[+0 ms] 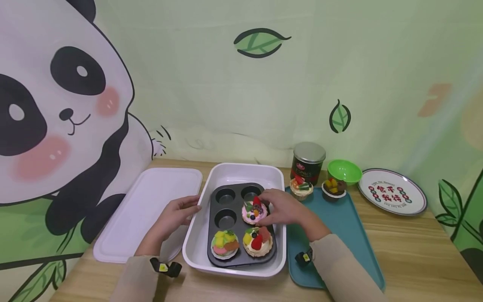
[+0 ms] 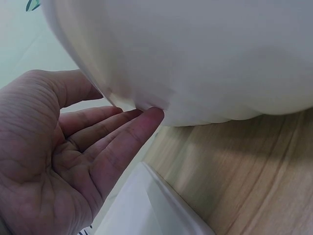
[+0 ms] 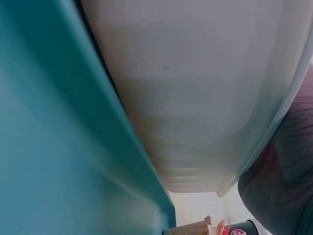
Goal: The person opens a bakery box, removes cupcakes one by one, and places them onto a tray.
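A white plastic tub (image 1: 235, 272) holds a dark muffin pan (image 1: 242, 235). My left hand (image 1: 176, 216) pinches the tub's left rim, thumb over the edge and fingers against the outer wall (image 2: 195, 63). Over the pan's right column, my right hand (image 1: 283, 207) grips a pink-cream fruit tart (image 1: 253, 212) topped with a strawberry, thumb and fingers at its side. In the pan's front cups sit a tart with yellow fruit (image 1: 224, 243) and a strawberry cream tart (image 1: 258, 242). The tart in my right hand is hidden in the right wrist view, behind the tub wall (image 3: 205, 98).
A white lid (image 1: 151, 209) lies left of the tub. On the right is a teal tray (image 1: 339, 239), with a cream tart (image 1: 301, 188) and a chocolate tart (image 1: 333, 189) at its back end. Behind stand a coffee tin (image 1: 307, 163), a green bowl (image 1: 344, 171) and an oval plate (image 1: 392, 192).
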`<state>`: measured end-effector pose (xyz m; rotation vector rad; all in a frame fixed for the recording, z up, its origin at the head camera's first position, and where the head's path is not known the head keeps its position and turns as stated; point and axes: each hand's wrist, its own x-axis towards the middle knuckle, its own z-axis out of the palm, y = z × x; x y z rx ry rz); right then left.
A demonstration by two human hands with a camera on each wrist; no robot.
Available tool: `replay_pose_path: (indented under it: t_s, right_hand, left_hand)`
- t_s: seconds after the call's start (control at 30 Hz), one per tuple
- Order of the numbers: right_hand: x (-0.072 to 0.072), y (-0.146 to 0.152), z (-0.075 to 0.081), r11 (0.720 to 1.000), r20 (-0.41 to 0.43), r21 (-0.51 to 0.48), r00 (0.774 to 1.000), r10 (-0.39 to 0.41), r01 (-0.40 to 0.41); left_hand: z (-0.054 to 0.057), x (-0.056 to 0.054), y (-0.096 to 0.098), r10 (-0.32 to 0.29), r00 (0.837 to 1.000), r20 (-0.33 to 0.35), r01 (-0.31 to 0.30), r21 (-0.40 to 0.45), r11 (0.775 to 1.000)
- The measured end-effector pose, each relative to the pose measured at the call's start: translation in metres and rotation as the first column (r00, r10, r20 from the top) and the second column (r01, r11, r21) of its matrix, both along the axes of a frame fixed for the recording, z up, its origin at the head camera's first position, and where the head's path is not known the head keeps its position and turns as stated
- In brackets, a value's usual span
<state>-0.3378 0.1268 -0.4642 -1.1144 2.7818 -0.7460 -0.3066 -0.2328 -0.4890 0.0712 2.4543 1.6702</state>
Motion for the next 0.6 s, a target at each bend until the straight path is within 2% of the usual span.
replay_pose_path:
  t_s: [0.1, 0.33, 0.6]
  right_hand:
    - [-0.0002, 0.0005, -0.0004, 1.0, 0.029, -0.001, 1.0, -0.003, 0.003]
    - [0.0008, 0.0027, 0.0031, 0.994, 0.186, -0.098, 0.982, -0.025, 0.044]
    - [-0.0025, 0.0059, 0.0009, 0.978, 0.17, -0.185, 0.984, -0.06, 0.092]
  left_hand:
    - [0.0, 0.0004, 0.0001, 0.002, 1.0, 0.003, -0.002, -0.007, 1.0]
    - [0.0016, 0.002, 0.0014, -0.002, 1.0, 0.005, 0.002, -0.015, 1.0]
    - [0.0018, 0.0009, 0.0006, 0.005, 1.0, -0.005, -0.005, -0.032, 0.999]
